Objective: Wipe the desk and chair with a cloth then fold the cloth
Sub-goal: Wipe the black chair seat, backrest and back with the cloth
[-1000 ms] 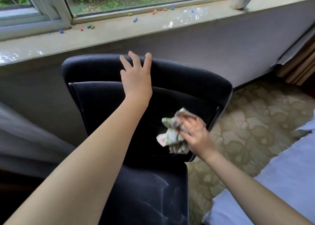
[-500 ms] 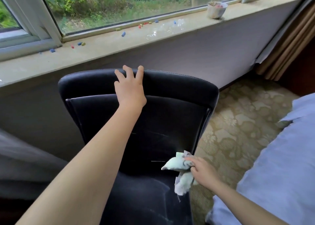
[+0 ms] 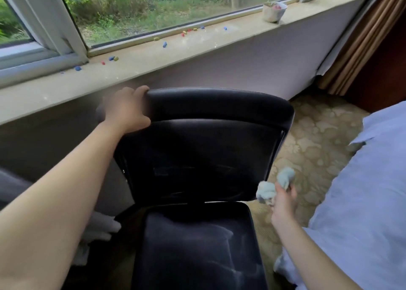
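Note:
A black leather chair (image 3: 211,149) stands in front of me, its back toward the window wall and its seat near the bottom of the head view. My left hand (image 3: 126,110) grips the top left corner of the chair back, fingers curled over the edge. My right hand (image 3: 283,201) holds a crumpled pale cloth (image 3: 273,186) just off the lower right edge of the chair back, above the carpet. The cloth is bunched, not folded. Faint wipe streaks show on the seat.
A stone window sill (image 3: 197,45) with several small coloured bits and a small pot (image 3: 273,12) runs behind the chair. A bed with a light blue sheet (image 3: 362,190) is on the right. Patterned carpet (image 3: 312,135) lies between. Curtains (image 3: 362,36) hang at right.
My left hand slid from the middle of the chair back's top to its left corner and now grips it. My right hand swept the cloth down and right, off the backrest.

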The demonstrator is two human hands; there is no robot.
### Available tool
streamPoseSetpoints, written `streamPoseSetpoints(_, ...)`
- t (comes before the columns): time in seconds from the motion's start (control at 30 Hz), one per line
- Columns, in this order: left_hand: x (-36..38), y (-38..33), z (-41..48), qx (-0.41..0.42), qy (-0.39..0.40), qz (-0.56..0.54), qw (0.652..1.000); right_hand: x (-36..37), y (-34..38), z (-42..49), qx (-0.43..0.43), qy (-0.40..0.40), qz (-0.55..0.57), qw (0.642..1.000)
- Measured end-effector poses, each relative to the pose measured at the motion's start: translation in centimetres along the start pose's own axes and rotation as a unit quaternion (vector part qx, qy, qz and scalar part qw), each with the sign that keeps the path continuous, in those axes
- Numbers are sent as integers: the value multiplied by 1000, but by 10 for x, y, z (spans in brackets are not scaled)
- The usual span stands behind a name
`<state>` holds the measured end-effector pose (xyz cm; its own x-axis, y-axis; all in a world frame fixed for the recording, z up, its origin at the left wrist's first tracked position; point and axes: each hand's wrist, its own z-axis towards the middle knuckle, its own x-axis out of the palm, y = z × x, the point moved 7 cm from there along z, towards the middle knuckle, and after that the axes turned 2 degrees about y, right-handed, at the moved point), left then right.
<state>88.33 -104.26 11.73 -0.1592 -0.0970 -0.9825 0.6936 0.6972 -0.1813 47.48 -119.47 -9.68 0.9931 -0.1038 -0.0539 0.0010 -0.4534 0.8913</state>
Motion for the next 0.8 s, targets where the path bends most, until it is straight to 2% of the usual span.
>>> streamPoseSetpoints(0.07, 1, 2, -2, 16, -8, 3, 1000, 27, 15, -20, -36, 34, 1, 999)
streamPoseSetpoints(0.17, 0, -3, -9, 15, -60, -2, 998, 72, 27, -50, -68, 69, -9, 995)
streamPoseSetpoints(0.27, 0, 6, -15, 5, -104, -7, 995, 117, 23, -78, -122, 81, -88, 985)
streamPoseSetpoints(0.33, 1, 13, -17, 1, -122, -10, 992, 147, 19, -102, -156, 97, -166, 969)
streamPoseSetpoints(0.4, 4, 21, -16, -4, -134, -15, 991, 185, 9, -134, -199, 146, -227, 942)
streamPoseSetpoints(0.47, 5, 27, -16, -10, -138, -17, 990, 220, -3, -171, -244, 207, -265, 910)
streamPoseSetpoints(0.53, 5, 32, -17, -11, -142, -18, 990, 240, -15, -196, -259, 235, -290, 890)
streamPoseSetpoints(0.7, 5, 40, -22, -15, -141, -18, 990, 235, -16, -193, -259, 233, -309, 885)
streamPoseSetpoints(0.8, 5, 43, -25, -11, -139, -24, 990, 207, -1, -155, -270, 167, -341, 885)
